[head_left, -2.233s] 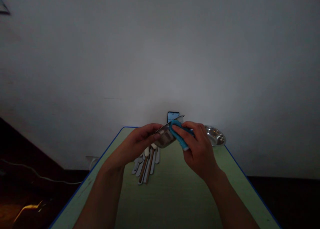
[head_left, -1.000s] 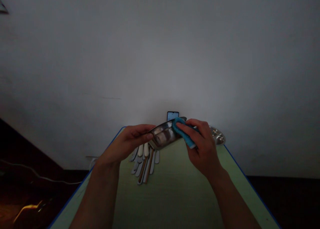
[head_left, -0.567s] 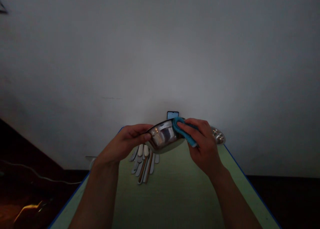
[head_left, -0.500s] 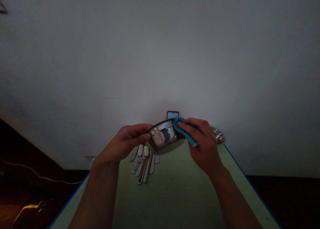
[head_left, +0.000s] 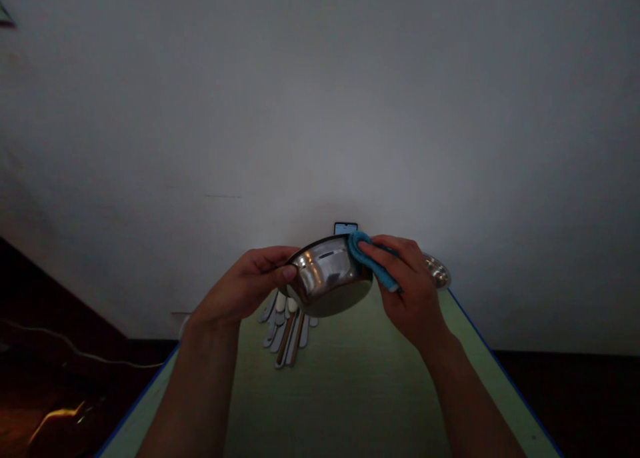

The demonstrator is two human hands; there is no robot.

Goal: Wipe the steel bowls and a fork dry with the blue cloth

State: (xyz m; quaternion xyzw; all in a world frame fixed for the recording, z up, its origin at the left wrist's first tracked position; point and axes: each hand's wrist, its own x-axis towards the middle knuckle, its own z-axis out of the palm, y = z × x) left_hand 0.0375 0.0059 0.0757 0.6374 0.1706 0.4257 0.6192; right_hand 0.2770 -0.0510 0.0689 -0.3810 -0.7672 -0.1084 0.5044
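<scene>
Held tilted above the table is a shiny metal bowl (head_left: 327, 275), its outer side and part of its base facing me. My left hand (head_left: 250, 281) pinches the bowl's left rim, thumb on the outside. My right hand (head_left: 405, 281) is closed on a folded blue cloth (head_left: 373, 261) and presses it against the right side of the bowl near the rim. The bowl's inside is hidden from me. Below and left of it, a bunch of cutlery (head_left: 287, 335) with metal, brown and cream handles lies on the table; the bowl covers its upper ends.
The pale green table (head_left: 335, 391) has a blue edge and stands against a grey wall (head_left: 320, 111). A second metal bowl (head_left: 437, 271) sits at the back right, partly behind my right hand. A phone (head_left: 345, 229) with a lit screen leans at the wall. A white cable (head_left: 75, 348) runs at the left.
The bowl has tipped so more of its outer side and base shows. My left hand has moved left with its rim; the cloth has shifted slightly right, still against the bowl.
</scene>
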